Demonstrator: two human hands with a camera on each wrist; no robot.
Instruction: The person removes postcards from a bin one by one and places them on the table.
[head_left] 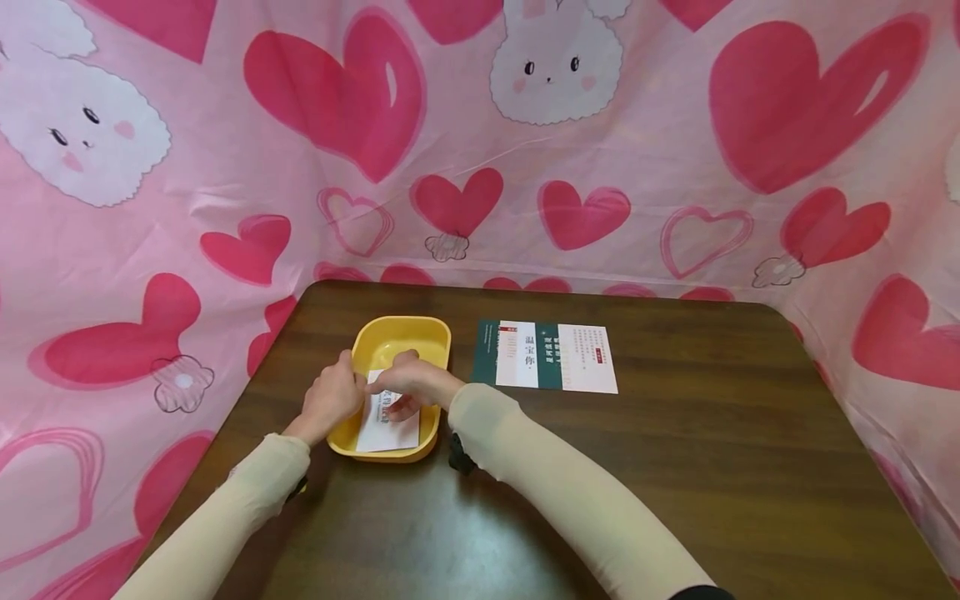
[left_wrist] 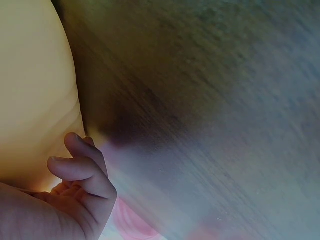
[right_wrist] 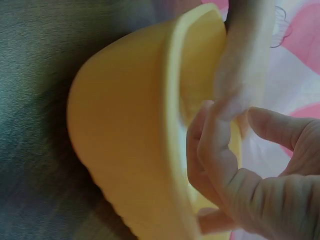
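Note:
A yellow basket (head_left: 386,456) stands on the table's left part, with a white printed card (head_left: 390,435) lying inside. My left hand (head_left: 330,402) is at the basket's left rim, near the card's upper corner; in the left wrist view that hand (left_wrist: 82,192) has bent fingers beside the yellow basket (left_wrist: 35,95), and whether it grips anything is hidden. My right hand (head_left: 416,385) reaches over the card, its fingertips close to my left hand. In the right wrist view this hand (right_wrist: 245,165) has curved fingers and a gap to the thumb, above the basket (right_wrist: 125,115).
Right of the basket, a green, white and pink printed sheet (head_left: 547,357) lies flat on the dark wooden table (head_left: 697,467). A pink cloth (head_left: 637,150) with hearts and rabbits hangs behind the table and at both sides.

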